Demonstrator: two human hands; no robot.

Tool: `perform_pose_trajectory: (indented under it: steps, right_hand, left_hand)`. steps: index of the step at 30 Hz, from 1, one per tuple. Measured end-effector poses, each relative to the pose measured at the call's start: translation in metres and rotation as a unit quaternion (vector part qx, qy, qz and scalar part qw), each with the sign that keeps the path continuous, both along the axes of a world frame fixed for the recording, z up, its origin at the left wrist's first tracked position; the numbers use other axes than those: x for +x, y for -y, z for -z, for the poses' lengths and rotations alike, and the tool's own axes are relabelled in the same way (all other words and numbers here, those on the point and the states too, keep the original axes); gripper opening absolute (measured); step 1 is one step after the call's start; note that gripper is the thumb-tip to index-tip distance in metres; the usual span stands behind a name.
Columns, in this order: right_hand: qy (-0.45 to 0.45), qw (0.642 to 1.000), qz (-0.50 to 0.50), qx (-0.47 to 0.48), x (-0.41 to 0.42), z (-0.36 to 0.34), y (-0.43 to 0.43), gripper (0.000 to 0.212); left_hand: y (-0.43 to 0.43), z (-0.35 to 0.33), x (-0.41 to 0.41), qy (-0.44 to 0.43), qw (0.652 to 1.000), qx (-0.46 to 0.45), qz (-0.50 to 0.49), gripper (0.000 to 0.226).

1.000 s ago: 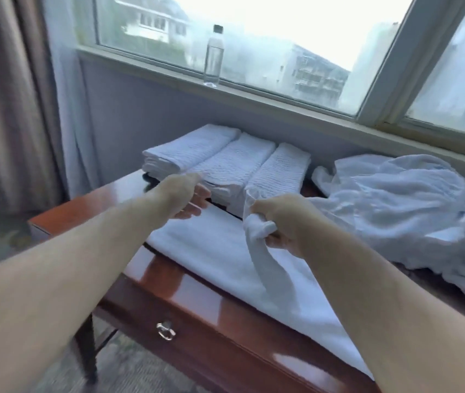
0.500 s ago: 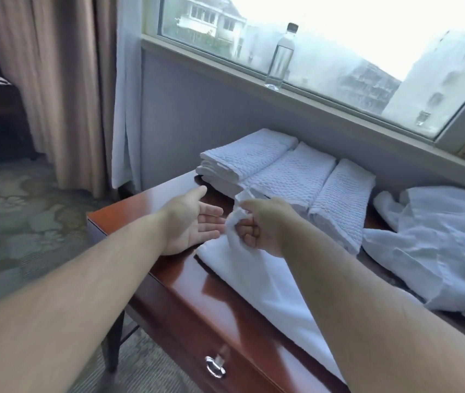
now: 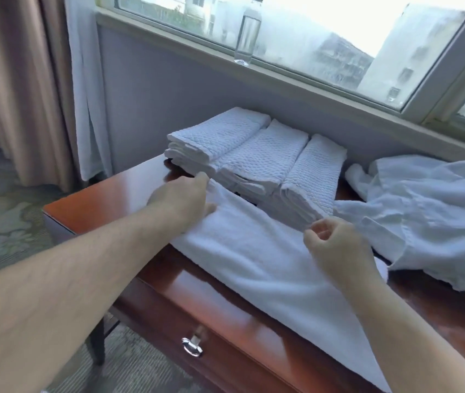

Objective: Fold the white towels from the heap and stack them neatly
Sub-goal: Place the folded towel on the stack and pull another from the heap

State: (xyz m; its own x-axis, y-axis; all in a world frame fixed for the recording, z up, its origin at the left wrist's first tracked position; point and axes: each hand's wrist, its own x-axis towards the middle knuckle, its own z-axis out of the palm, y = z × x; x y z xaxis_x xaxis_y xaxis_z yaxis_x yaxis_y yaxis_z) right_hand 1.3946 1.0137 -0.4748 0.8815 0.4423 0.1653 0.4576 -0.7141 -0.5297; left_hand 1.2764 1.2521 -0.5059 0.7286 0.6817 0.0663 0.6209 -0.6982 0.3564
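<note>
Left hand (image 3: 181, 199) is gripping the white towel (image 3: 254, 251) at its ten-o'clock end on the desk (image 3: 98, 205); right hand (image 3: 336, 248), fingers curled, is hovering at its far edge, grip unclear; heap (image 3: 429, 211) lying at three o'clock.

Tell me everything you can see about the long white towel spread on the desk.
The long white towel looks like plain soft terry, smoother than the waffle-textured stacks behind it. It lies flat as a long band slanting across the glossy wooden desk, and its near end runs out of the picture. The left hand touches its far end. The right hand, fingers curled, is over its far edge, grip unclear.
</note>
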Motion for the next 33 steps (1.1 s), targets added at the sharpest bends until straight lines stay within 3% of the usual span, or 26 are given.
perform_pose_trajectory:
  steps: [3,5,7,10,14,17,19,21,22,24,25,27,30,31,33]
  right_hand:
    - [0.034,0.993,0.091,-0.07,0.002,0.019,0.046,0.026]
    - [0.03,0.989,0.13,-0.062,-0.001,0.026,0.065,0.038]
    - [0.001,0.987,0.157,-0.012,-0.005,0.028,0.079,0.055]
    - [-0.085,0.981,0.168,0.042,-0.005,0.025,0.092,0.078]
    - [-0.273,0.941,0.13,0.153,-0.009,0.013,0.1,0.087]
    - [-0.303,0.903,0.077,0.294,-0.01,0.003,0.109,0.079]
    - [-0.307,0.871,0.028,0.383,-0.011,-0.006,0.114,0.067]
    - [-0.313,0.839,-0.01,0.446,-0.013,-0.019,0.113,0.049]
    - [-0.324,0.821,-0.024,0.47,-0.014,-0.028,0.109,0.04]
    - [-0.356,0.789,-0.049,0.499,-0.02,-0.048,0.098,0.022]
    - [-0.367,0.781,-0.062,0.502,-0.023,-0.06,0.091,0.019]
    - [-0.385,0.784,-0.099,0.477,-0.03,-0.083,0.075,0.02]
    - [-0.412,0.799,-0.174,0.401,-0.038,-0.115,0.052,0.033]
    - [-0.41,0.806,-0.201,0.376,-0.039,-0.125,0.046,0.036]
    - [-0.367,0.83,-0.255,0.333,-0.041,-0.145,0.036,0.033]
  left_hand:
    - [0.012,0.003,-0.006,0.012,0.989,0.145,0.001,0.048]
    - [0.028,0.008,-0.009,0.095,0.963,0.24,0.083,0.046]
    - [0.048,0.012,-0.011,0.124,0.955,0.196,0.187,0.046]
    - [0.062,0.024,-0.011,0.006,0.966,0.083,0.246,0.057]
    - [0.059,0.024,-0.009,-0.053,0.964,0.078,0.25,0.062]
    - [0.062,0.012,-0.005,-0.088,0.962,0.108,0.237,0.059]
    - [0.077,0.003,-0.003,-0.026,0.965,0.095,0.243,0.044]
    - [0.103,-0.011,-0.01,0.137,0.952,-0.056,0.269,0.024]
    - [0.116,-0.017,-0.016,0.208,0.915,-0.172,0.3,0.025]
    - [0.138,-0.029,-0.031,0.268,0.833,-0.31,0.371,0.055]
    - [0.148,-0.035,-0.038,0.275,0.818,-0.3,0.407,0.069]
    - [0.161,-0.038,-0.044,0.305,0.827,-0.199,0.429,0.072]
    - [0.167,-0.046,-0.04,0.417,0.868,-0.079,0.257,0.063]
    - [0.165,-0.051,-0.038,0.445,0.869,-0.096,0.196,0.051]
    - [0.153,-0.064,-0.033,0.5,0.837,-0.188,0.119,0.025]
